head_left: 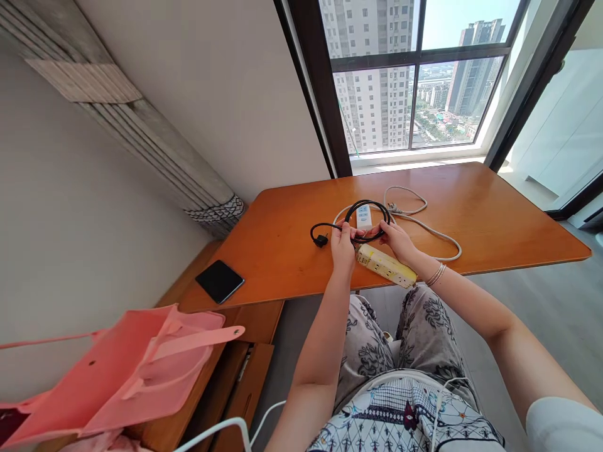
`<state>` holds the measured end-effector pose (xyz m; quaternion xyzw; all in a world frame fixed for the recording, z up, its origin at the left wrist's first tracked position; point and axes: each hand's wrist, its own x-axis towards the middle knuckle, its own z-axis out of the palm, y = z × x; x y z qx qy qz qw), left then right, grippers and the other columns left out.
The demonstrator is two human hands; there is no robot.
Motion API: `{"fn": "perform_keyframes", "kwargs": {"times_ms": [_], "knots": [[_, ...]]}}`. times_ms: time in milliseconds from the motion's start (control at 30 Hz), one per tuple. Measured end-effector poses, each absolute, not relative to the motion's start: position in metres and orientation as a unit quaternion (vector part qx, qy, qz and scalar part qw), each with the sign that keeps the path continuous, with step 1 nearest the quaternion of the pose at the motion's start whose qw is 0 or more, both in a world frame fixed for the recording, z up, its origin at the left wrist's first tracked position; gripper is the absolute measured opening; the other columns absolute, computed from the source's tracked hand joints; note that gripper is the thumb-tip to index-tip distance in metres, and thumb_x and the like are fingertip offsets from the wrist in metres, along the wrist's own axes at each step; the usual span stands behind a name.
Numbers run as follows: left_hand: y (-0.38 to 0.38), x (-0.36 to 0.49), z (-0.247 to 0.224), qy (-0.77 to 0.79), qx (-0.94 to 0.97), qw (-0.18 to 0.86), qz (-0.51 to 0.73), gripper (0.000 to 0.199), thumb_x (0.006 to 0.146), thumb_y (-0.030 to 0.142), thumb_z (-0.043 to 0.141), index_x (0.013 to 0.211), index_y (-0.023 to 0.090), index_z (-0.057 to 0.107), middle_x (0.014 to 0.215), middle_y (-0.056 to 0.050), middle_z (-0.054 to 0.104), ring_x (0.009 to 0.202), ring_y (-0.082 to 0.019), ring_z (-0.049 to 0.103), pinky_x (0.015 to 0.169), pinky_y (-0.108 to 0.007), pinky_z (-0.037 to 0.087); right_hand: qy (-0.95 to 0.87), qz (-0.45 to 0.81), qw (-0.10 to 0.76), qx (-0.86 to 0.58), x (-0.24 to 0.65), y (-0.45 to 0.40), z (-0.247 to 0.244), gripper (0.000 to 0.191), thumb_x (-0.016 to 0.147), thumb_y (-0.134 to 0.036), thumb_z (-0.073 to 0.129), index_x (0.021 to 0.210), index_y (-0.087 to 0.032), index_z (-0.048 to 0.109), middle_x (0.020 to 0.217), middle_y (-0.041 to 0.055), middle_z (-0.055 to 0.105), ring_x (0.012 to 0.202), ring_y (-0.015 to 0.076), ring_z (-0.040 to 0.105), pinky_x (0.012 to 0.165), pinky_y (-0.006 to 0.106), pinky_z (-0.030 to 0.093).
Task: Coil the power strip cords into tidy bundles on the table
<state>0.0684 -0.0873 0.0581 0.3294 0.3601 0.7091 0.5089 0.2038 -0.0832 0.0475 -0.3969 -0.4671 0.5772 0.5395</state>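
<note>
A black power cord [367,203] is looped into a round coil above the wooden table [282,245]. My left hand [343,242] is closed on the coil's left side, and my right hand [396,238] grips its right side. The cord's black plug [321,240] sticks out to the left of my left hand. Just below the coil, a yellowed power strip [386,265] lies slanted at the table's near edge, by my right wrist. Behind the coil is a white power strip [363,217], partly covered by it. Its white cord [438,233] spreads in loose loops to the right.
A black tablet [220,281] rests at the table's left corner. An open pink bag [141,364] sits on wooden furniture at lower left. A gathered curtain [188,169] hangs along the left wall, and a window [414,94] is beyond the table.
</note>
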Motion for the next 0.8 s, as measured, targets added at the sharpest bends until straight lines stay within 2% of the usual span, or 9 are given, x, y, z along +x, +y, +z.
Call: {"fn": "perform_keyframes", "kwargs": {"times_ms": [167,233,300,367,433,567,633,700,800], "knots": [[-0.093,0.069,0.062,0.366,0.313,0.529,0.698,0.03,0.091,0.044,0.071,0.088,0.021,0.053,0.053,0.012,0.038,0.049,-0.007,0.048,0.058,-0.02,0.046,-0.458,0.62,0.489,-0.408,0.211,-0.084,0.051,0.034,0.077,-0.053,0.07,0.078,-0.019,0.071,0.087,0.0048,0.077,0.079,0.0161,0.065,0.063,0.025,0.044],[-0.094,0.069,0.063,0.372,0.306,0.536,0.694,0.033,0.091,0.045,0.072,0.084,0.021,0.052,0.052,0.013,0.034,0.045,-0.005,0.041,0.054,-0.018,0.044,-0.461,0.617,0.496,-0.402,0.215,-0.085,0.057,0.029,0.073,-0.046,0.075,0.084,-0.019,0.072,0.086,0.0034,0.076,0.079,0.0152,0.065,0.065,0.024,0.045],[-0.095,0.07,0.063,0.374,0.298,0.539,0.693,0.036,0.09,0.046,0.073,0.08,0.021,0.049,0.051,0.013,0.031,0.043,-0.004,0.036,0.051,-0.017,0.042,-0.466,0.617,0.51,-0.377,0.218,-0.084,0.064,0.031,0.068,-0.041,0.081,0.089,-0.02,0.07,0.08,0.0006,0.073,0.076,0.0148,0.064,0.065,0.024,0.045],[-0.096,0.072,0.062,0.372,0.295,0.546,0.69,0.038,0.09,0.046,0.074,0.079,0.021,0.048,0.051,0.013,0.03,0.043,-0.004,0.034,0.049,-0.016,0.04,-0.475,0.622,0.52,-0.343,0.221,-0.082,0.072,0.035,0.069,-0.045,0.083,0.088,-0.02,0.067,0.071,-0.0023,0.066,0.069,0.014,0.062,0.065,0.025,0.047],[-0.098,0.075,0.061,0.37,0.302,0.555,0.681,0.037,0.09,0.048,0.073,0.08,0.02,0.05,0.05,0.012,0.031,0.042,-0.004,0.032,0.046,-0.016,0.038,-0.492,0.606,0.532,-0.329,0.222,-0.077,0.078,0.04,0.076,-0.058,0.078,0.083,-0.02,0.064,0.06,-0.0048,0.055,0.06,0.0124,0.055,0.062,0.026,0.047],[-0.104,0.078,0.058,0.36,0.34,0.569,0.657,0.038,0.089,0.051,0.073,0.084,0.019,0.054,0.049,0.012,0.033,0.042,-0.005,0.035,0.045,-0.017,0.039,-0.554,0.521,0.538,-0.364,0.223,-0.07,0.077,0.053,0.082,-0.074,0.066,0.076,-0.022,0.059,0.053,-0.0068,0.044,0.051,0.0107,0.045,0.052,0.026,0.043],[-0.105,0.079,0.057,0.359,0.356,0.573,0.645,0.039,0.086,0.051,0.076,0.084,0.02,0.053,0.048,0.013,0.034,0.041,-0.005,0.036,0.045,-0.017,0.04,-0.584,0.477,0.535,-0.381,0.225,-0.07,0.073,0.051,0.08,-0.073,0.069,0.081,-0.022,0.06,0.055,-0.0076,0.046,0.048,0.0098,0.044,0.048,0.025,0.039],[-0.106,0.079,0.057,0.361,0.363,0.577,0.636,0.04,0.084,0.05,0.079,0.085,0.021,0.051,0.047,0.014,0.033,0.039,-0.005,0.034,0.045,-0.018,0.04,-0.605,0.436,0.54,-0.389,0.227,-0.072,0.069,0.047,0.078,-0.067,0.074,0.094,-0.023,0.063,0.063,-0.0078,0.052,0.047,0.0088,0.043,0.045,0.024,0.036],[-0.107,0.081,0.061,0.367,0.362,0.583,0.629,0.039,0.085,0.049,0.078,0.085,0.021,0.052,0.048,0.014,0.032,0.039,-0.005,0.033,0.044,-0.018,0.039,-0.629,0.376,0.546,-0.406,0.229,-0.074,0.069,0.042,0.083,-0.058,0.072,0.106,-0.024,0.065,0.072,-0.0062,0.057,0.05,0.0091,0.044,0.047,0.025,0.036]]}}
